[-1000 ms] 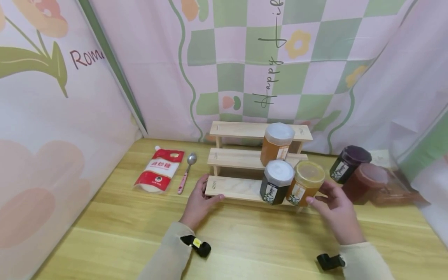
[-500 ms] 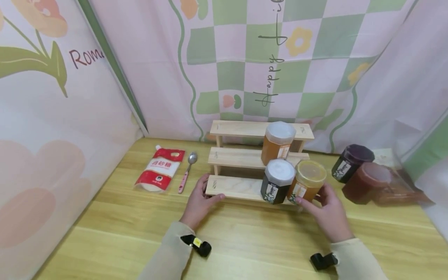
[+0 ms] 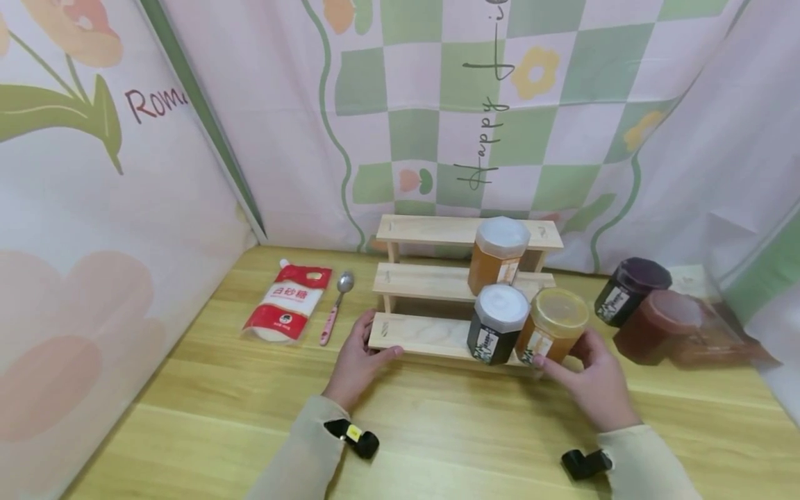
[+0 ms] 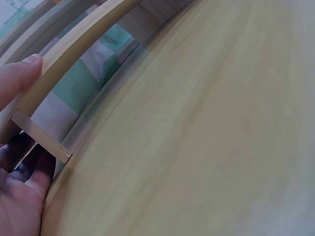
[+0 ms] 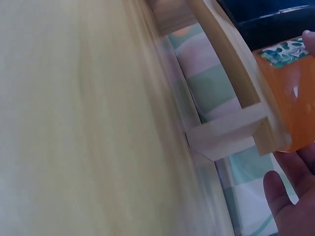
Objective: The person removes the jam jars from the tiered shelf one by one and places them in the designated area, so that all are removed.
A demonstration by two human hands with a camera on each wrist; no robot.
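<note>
A wooden three-step rack (image 3: 417, 335) stands on the table. My left hand (image 3: 353, 362) grips the left end of its lowest step, thumb on the front edge; in the left wrist view its fingers (image 4: 37, 169) curl by the end support. On that step's right end sits an amber jar with a yellow lid (image 3: 553, 325). My right hand (image 3: 596, 382) holds this jar, thumb on its label and fingers at its right side. Beside it stands a dark jar with a white lid (image 3: 498, 324). An amber jar with a white lid (image 3: 494, 258) occupies the middle step.
Left of the rack lie a red-and-white sugar bag (image 3: 289, 303) and a spoon with a pink handle (image 3: 336, 309). To the right are a dark purple jar (image 3: 631, 292), a reddish-brown jar (image 3: 657, 326) and a brownish see-through bag (image 3: 712, 344). A patterned curtain (image 3: 475, 139) hangs behind.
My right hand has moved slightly left and its thumb has come onto the amber jar's label. The left hand stays on the rack's end.
</note>
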